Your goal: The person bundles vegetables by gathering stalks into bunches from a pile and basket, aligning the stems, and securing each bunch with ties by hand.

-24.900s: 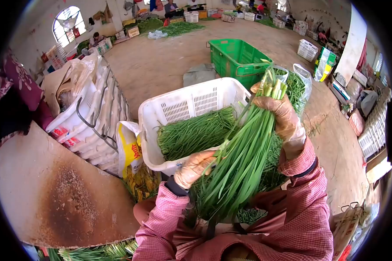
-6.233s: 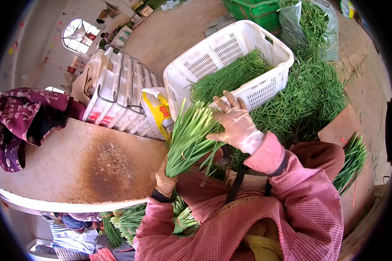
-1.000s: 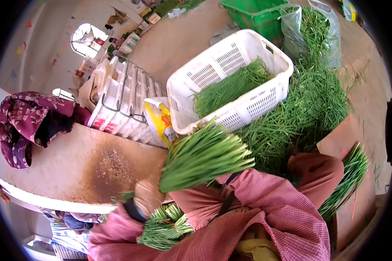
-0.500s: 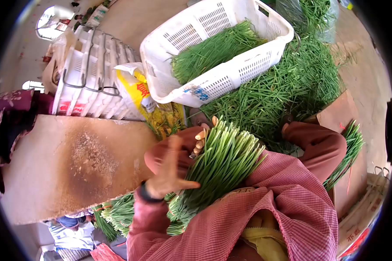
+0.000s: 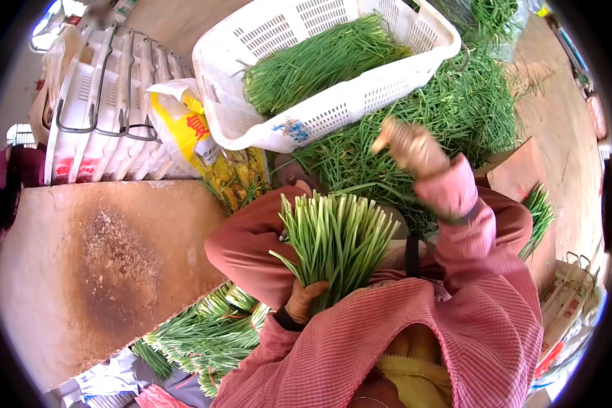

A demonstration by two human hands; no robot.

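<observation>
A thick bunch of chives (image 5: 336, 238) stands over my lap, its pale cut ends fanned out away from me. Low on its left side, my left hand (image 5: 306, 299) is closed around the stalks, with some fingers hidden behind them. My right hand (image 5: 413, 148) is raised over the loose chive pile (image 5: 455, 122), apart from the bunch. Motion smears its fingers, so I cannot see whether it holds anything.
Beyond my legs, a white plastic basket (image 5: 333, 112) holds chives (image 5: 326, 61). A yellow-and-white bag (image 5: 197, 136) and stacked white crates (image 5: 109, 102) stand left. A stained board (image 5: 47, 258) lies left, with tied bundles (image 5: 211, 333) below it. More chives (image 5: 538, 217) lie right.
My left hand has gone from open beside the bunch to gripping its lower part. My right hand has left the bunch and moved up and right. The bunch now stands more upright.
</observation>
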